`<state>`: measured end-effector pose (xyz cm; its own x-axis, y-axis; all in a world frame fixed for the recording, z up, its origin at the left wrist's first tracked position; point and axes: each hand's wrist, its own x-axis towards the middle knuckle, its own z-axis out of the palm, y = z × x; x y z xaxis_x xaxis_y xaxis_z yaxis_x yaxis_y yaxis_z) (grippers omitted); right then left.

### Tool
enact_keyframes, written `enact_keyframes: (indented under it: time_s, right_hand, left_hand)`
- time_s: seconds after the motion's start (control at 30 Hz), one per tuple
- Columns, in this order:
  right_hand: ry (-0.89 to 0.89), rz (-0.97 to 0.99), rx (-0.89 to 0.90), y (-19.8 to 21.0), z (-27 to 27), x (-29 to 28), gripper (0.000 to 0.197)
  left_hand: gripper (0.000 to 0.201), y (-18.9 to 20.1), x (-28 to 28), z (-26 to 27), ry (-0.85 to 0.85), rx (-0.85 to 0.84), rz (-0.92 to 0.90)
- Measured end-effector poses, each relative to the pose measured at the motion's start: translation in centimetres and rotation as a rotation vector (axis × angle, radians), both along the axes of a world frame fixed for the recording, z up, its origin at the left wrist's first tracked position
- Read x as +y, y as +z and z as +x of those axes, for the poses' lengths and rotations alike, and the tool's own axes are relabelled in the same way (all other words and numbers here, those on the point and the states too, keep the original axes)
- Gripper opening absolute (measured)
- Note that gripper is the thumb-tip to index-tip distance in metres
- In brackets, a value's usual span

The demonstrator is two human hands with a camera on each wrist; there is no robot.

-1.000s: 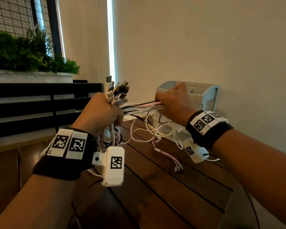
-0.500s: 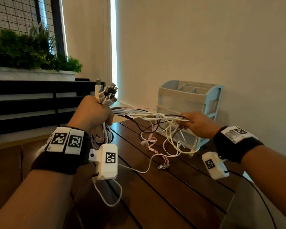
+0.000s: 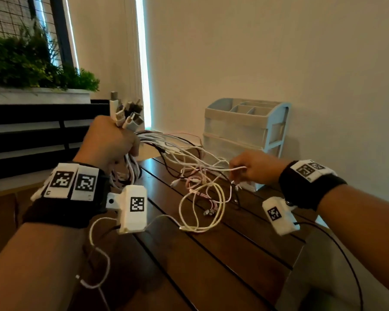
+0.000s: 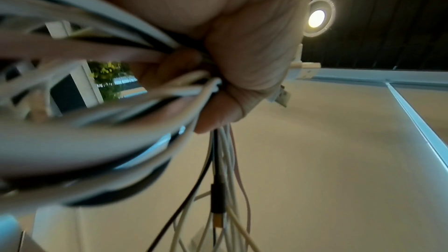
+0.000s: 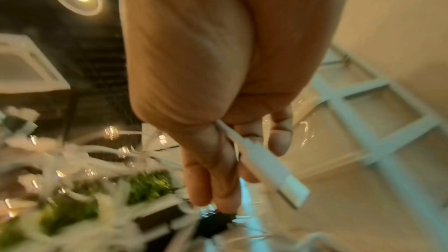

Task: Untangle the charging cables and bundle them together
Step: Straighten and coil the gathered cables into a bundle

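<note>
— Dark wooden slats make up the table (image 3: 211,261), am I right? What lies nearest on it?

— Yes. Nearest, a loose white cable end (image 3: 99,254) hangs under the left wrist, off the table's near edge. Just past it, cream loops (image 3: 202,209) of the charging cables (image 3: 189,162) rest on the slats, with small plugs on pink leads beside them.

— And the hands?

— The left hand (image 3: 108,142) is raised above the table's left edge, clenched around one end of the bundle. In the left wrist view its fingers (image 4: 242,68) wrap white, black and pink strands. Several connector heads (image 3: 126,115) stick up out of the fist.

— The right one?

— The right hand (image 3: 254,169) is lower and well apart from the left, over the far right of the table. It pinches a thin white strand (image 3: 236,169). The right wrist view shows a white plug (image 5: 269,168) sticking out between thumb and fingers.

— Between the two?

— Cables run from the left fist across toward the right hand, sagging and crossing in a tangle.

— Behind that?

— A pale blue drawer organizer (image 3: 247,131) stands against the wall, just beyond the right hand. Far left, green plants (image 3: 32,63) fill a planter.
</note>
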<state>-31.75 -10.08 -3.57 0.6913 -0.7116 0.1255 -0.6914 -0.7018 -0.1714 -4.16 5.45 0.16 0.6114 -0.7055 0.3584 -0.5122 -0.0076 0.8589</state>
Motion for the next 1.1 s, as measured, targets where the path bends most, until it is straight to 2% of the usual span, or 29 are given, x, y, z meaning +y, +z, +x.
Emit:
enact_keyframes:
  time_s: [0.07,0.1,0.17,0.27,0.33,0.43,0.5,0.53,0.63,0.67,0.73,0.77,0.8,0.9,0.97,1.03,1.1]
  right_hand:
    - [-0.149,-0.034,0.161,-0.4,-2.4,-1.2,0.006]
    - [-0.228,-0.036,0.208,-0.5,-3.7,-1.7,0.013]
    - [-0.288,0.034,0.124,-0.2,-5.1,-2.0,0.023]
    - [-0.179,0.069,-0.042,0.9,-3.2,0.3,0.018]
    - [-0.108,0.136,-0.010,0.9,-0.2,1.8,0.020]
    - [-0.068,0.283,0.111,-0.4,4.2,3.1,0.042]
    - [-0.025,0.270,0.086,-1.3,6.0,3.2,0.047]
    - [0.002,0.272,0.037,-1.6,6.5,3.3,0.042]
    - [0.006,0.383,-0.100,-2.0,7.2,3.3,0.007]
    - [0.004,0.429,-0.145,-2.2,7.3,3.3,0.003]
    - [0.006,0.507,-0.198,-2.4,7.1,3.4,0.009]
    - [0.005,0.519,-0.192,-2.6,7.1,3.3,0.019]
    - [0.000,0.503,-0.174,-2.8,7.1,3.5,0.024]
    - [-0.059,0.343,-0.115,-3.4,7.0,3.5,0.014]
    - [-0.123,0.224,-0.071,-3.0,6.1,3.0,0.017]
    - [-0.219,0.192,-0.167,-2.6,4.3,1.6,0.011]
    - [-0.325,0.306,-0.441,-2.5,2.1,0.1,0.018]
  left_hand:
    - [0.011,0.5,0.7,1.3,0.029,0.052,-0.052]
    - [0.013,0.7,0.9,1.8,0.024,0.082,-0.069]
    - [0.015,0.8,1.0,1.9,0.004,0.103,-0.065]
    - [0.012,0.4,0.4,0.5,-0.047,0.045,-0.024]
    - [0.010,0.3,-0.1,-0.8,-0.093,0.017,-0.027]
    - [0.013,0.4,-0.1,-2.3,-0.147,0.014,-0.077]
    - [0.013,0.6,0.0,-2.9,-0.169,0.027,-0.131]
    - [0.014,0.7,0.1,-3.1,-0.172,0.042,-0.160]
    - [0.016,1.0,0.2,-2.6,-0.155,0.109,-0.216]
    - [0.016,1.0,0.2,-2.5,-0.146,0.133,-0.224]
    - [0.015,1.0,0.2,-2.3,-0.136,0.181,-0.246]
    - [0.015,1.0,0.3,-2.4,-0.135,0.195,-0.255]
    - [0.014,1.0,0.3,-2.4,-0.136,0.202,-0.263]
    - [0.012,1.4,0.5,-2.3,-0.128,0.212,-0.267]
    - [0.018,1.7,0.7,-1.4,-0.088,0.251,-0.276]
    - [0.022,2.0,1.0,-0.3,-0.046,0.288,-0.283]
    - [0.022,2.1,1.3,0.5,-0.021,0.310,-0.274]
